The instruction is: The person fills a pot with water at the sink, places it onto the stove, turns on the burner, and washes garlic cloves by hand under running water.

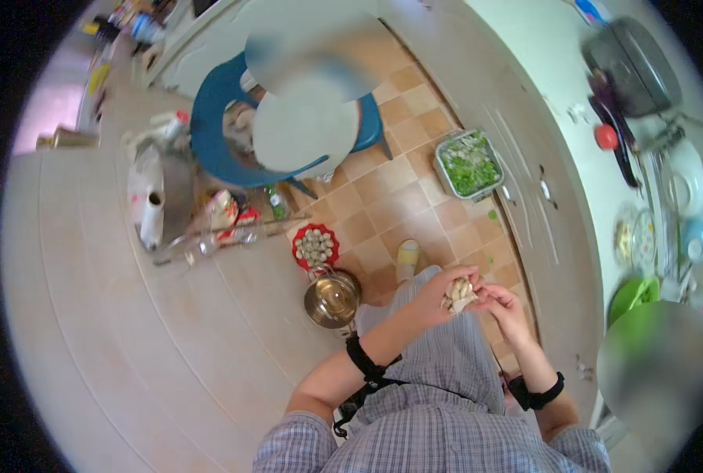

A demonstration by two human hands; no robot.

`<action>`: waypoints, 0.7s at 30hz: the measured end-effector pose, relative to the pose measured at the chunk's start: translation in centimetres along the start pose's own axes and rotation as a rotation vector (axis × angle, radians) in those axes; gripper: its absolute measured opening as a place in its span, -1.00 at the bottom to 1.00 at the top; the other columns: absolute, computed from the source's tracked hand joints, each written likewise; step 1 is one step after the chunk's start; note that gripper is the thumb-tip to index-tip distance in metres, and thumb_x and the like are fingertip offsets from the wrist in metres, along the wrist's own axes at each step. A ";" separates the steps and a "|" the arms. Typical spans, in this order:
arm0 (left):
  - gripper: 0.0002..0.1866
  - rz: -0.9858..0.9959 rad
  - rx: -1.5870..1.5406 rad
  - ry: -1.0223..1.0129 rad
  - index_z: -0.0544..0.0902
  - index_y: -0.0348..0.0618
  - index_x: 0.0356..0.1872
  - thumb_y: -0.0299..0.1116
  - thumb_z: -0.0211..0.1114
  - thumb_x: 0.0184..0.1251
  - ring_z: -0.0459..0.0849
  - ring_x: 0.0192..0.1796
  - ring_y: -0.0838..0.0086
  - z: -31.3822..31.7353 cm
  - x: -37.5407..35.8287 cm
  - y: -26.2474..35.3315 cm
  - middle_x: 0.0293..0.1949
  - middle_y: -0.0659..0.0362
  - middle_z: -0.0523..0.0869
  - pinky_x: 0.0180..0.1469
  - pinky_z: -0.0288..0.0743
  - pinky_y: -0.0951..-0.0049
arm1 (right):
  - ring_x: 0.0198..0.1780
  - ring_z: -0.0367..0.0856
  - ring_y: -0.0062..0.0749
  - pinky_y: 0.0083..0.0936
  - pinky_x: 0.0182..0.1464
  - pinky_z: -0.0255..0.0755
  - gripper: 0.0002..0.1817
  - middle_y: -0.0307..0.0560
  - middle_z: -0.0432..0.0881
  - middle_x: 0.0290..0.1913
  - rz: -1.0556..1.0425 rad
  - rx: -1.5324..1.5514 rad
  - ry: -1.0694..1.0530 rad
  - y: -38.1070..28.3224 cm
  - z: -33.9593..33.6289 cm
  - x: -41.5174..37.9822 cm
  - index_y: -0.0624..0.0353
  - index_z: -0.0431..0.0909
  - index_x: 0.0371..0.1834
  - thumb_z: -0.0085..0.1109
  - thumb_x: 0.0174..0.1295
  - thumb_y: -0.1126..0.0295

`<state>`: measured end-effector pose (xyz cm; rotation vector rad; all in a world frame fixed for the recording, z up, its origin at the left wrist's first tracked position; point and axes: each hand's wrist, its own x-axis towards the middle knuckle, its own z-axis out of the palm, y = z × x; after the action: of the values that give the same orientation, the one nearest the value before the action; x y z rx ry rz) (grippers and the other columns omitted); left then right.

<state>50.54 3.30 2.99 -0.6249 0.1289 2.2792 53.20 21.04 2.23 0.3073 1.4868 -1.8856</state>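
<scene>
A bunch of pale garlic cloves (pixel 460 295) rests in the cupped palm of my left hand (pixel 438 293), whose fingers curl round it in front of my lap. My right hand (pixel 507 314) reaches in from the other side. Its thumb and fingertips are pinched together at the right edge of the garlic. Below and to the left of my hands stand a shiny metal pot (pixel 333 299) and a red scalloped dish (pixel 336 251) filled with small round whitish pieces.
A clear container of chopped greens (pixel 471 167) stands by the cabinets (pixel 517 134). Further off is a blue chair (pixel 210 118) with a pale seat. On the right counter (pixel 517 39) lie eggplants (pixel 623 154), a tomato (pixel 606 137) and a green basket (pixel 631 298). Bags and bottles (pixel 241 229) line the left wall.
</scene>
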 end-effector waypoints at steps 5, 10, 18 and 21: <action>-0.79 0.128 -0.185 -0.073 0.40 -0.16 -0.55 -0.26 0.05 0.17 0.52 -0.30 0.36 -1.4 -0.7 -0.5 -0.48 0.16 0.45 -0.06 0.44 0.17 | -0.12 0.46 -0.54 -0.60 -0.05 0.32 -0.76 -0.18 0.53 -0.20 0.076 -0.148 0.009 -3.1 1.1 0.9 0.28 0.43 -0.14 0.02 0.09 0.53; -0.79 0.389 -0.328 -0.001 0.38 -0.16 -0.57 -0.29 0.06 0.16 0.49 -0.29 0.37 -1.7 0.2 -2.2 -0.50 0.17 0.44 -0.09 0.46 0.24 | -0.23 0.49 -0.55 -0.63 -0.16 0.38 -0.81 -0.18 0.53 -0.27 0.043 -0.322 -0.153 -4.5 0.8 2.9 0.29 0.44 -0.22 0.05 0.08 0.54; -0.80 0.746 -0.494 -0.039 0.38 -0.12 -0.59 -0.29 0.06 0.16 0.48 -0.25 0.41 -1.0 0.6 -5.8 -0.46 0.20 0.46 -0.15 0.48 0.33 | -0.30 0.49 -0.65 -0.71 -0.23 0.37 -0.89 -0.27 0.53 -0.33 0.174 -0.390 -0.258 -5.0 0.0 4.4 0.23 0.44 -0.29 -0.04 0.12 0.55; -0.80 0.817 -0.571 -0.005 0.39 -0.10 -0.59 -0.28 0.05 0.16 0.50 -0.18 0.40 -1.0 -0.1 -7.4 -0.45 0.19 0.48 -0.14 0.48 0.34 | -0.35 0.49 -0.64 -0.68 -0.29 0.39 -0.91 -0.21 0.55 -0.33 0.172 -0.425 -0.296 -4.9 0.6 4.1 0.24 0.45 -0.31 0.02 0.11 0.52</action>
<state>56.15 8.17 2.91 -0.9841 -0.3491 3.1416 47.15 19.39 3.70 -0.0416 1.5517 -1.3693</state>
